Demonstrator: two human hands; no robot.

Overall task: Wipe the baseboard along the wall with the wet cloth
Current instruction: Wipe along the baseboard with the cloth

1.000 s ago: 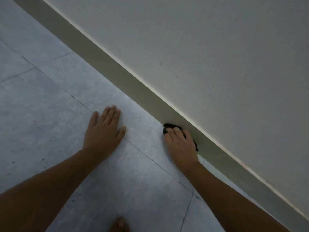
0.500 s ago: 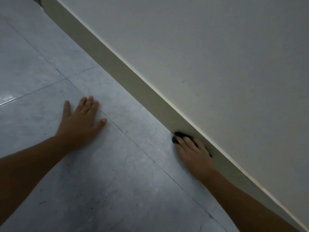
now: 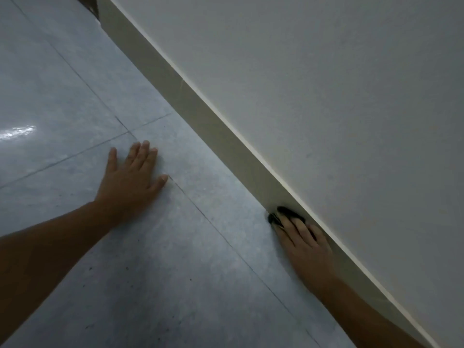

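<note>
the right hand (image 3: 305,243) lies flat against the baseboard (image 3: 200,114), where the baseboard meets the floor (image 3: 62,96). the fingers (image 3: 288,226) are extended and held side by side, pressing a dark cloth (image 3: 285,213) onto the face of the baseboard. the hand is not curled around the cloth; it pins the cloth under the fingertips and palm. most of the cloth is hidden beneath the hand, and only a dark bunched portion shows past the fingertips. whether the cloth is wet cannot be told.

the left hand (image 3: 130,182) rests palm down on the floor, well apart from the baseboard. its fingers are spread slightly, the thumb points toward the baseboard, and it holds nothing. the thumb tip sits just beside a joint line between tiles.

the baseboard is a pale beige strip running diagonally from the upper left to the lower right. a lighter top edge borders it where it meets the wall (image 3: 326,84). the wall is plain and off-white.

the floor consists of large grey tiles with thin dark joint lines. a bright reflection shows on the tile near the left edge. small dark specks are scattered on the tile between the two forearms.
</note>
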